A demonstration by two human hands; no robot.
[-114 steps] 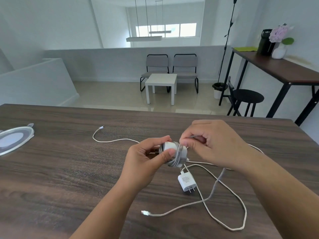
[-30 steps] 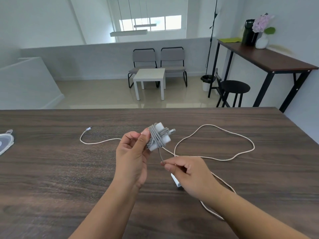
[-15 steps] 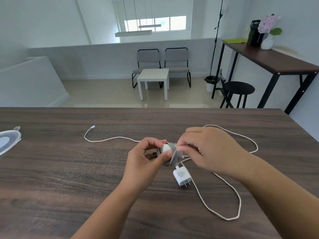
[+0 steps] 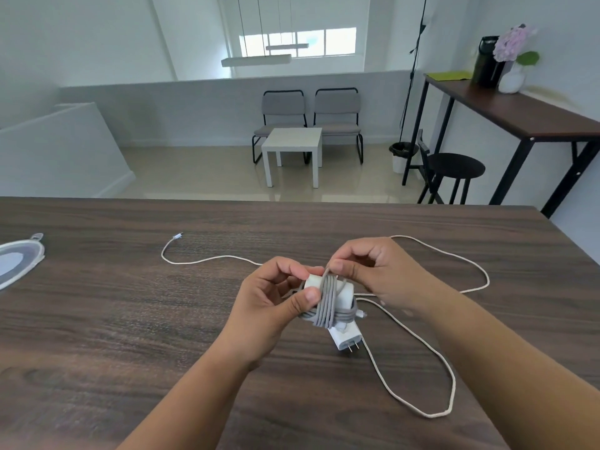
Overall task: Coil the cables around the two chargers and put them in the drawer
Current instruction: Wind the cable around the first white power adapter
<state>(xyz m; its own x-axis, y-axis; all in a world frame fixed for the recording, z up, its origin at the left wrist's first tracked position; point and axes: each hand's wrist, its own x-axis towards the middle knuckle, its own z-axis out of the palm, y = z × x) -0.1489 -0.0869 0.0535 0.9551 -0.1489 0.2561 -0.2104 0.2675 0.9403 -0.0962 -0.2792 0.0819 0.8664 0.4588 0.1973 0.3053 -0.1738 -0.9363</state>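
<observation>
Above the middle of the dark wood table (image 4: 130, 319): white charger (image 4: 344, 292) wrapped in several turns of grey cable (image 4: 328, 303), pinched between thumb and fingers of the left hand (image 4: 272, 306). At its two o'clock, right hand (image 4: 380, 274), thumb and forefinger nipping the grey cable right at the top of the coil. Directly at six o'clock from the wrapped charger, flat on the wood: second white charger (image 4: 345, 339), prongs pointing toward the viewer. Trailing from it, loose white cable (image 4: 418, 349), looping out to five o'clock and round to two o'clock, far plug end lying off at ten o'clock. Way out at nine o'clock, clear round lid (image 4: 16, 264). No drawer in sight.
</observation>
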